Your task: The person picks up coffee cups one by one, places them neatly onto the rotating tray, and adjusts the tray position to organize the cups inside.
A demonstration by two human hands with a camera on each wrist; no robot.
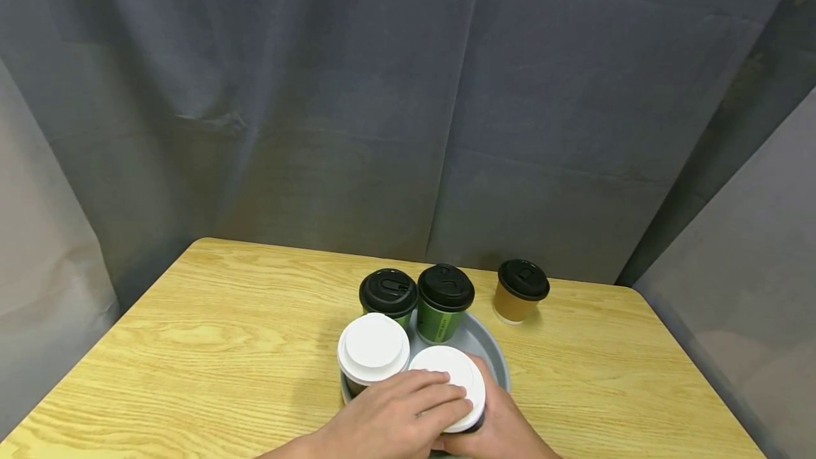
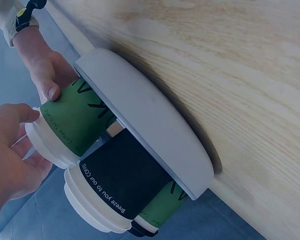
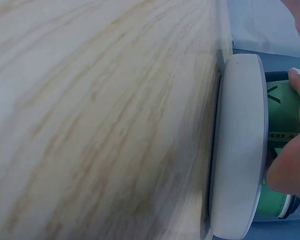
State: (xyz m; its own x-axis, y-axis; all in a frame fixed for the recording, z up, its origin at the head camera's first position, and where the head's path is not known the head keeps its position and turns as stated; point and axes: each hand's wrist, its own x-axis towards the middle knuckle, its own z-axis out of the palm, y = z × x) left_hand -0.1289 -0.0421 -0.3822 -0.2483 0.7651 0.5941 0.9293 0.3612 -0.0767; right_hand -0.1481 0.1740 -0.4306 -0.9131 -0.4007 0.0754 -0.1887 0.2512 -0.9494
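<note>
A green paper cup (image 2: 77,117) with a white lid (image 1: 449,367) stands at the tray's front right. My right hand (image 1: 497,420) grips this cup's side low down. Over the same cup, my left hand (image 1: 398,413) lies with its fingers across the lid; the left wrist view shows thumb and fingers at the lid's rim. Beside it is a dark cup (image 2: 125,172) with a white lid. Behind stand two green cups with black lids, one at the left (image 1: 389,292) and one at the right (image 1: 440,321). All are on a round grey tray (image 1: 494,353).
A brown cup (image 1: 516,303) with a black lid stands on the wooden table (image 1: 210,346), behind and right of the tray. Grey cloth (image 1: 357,105) hangs behind the table's far edge.
</note>
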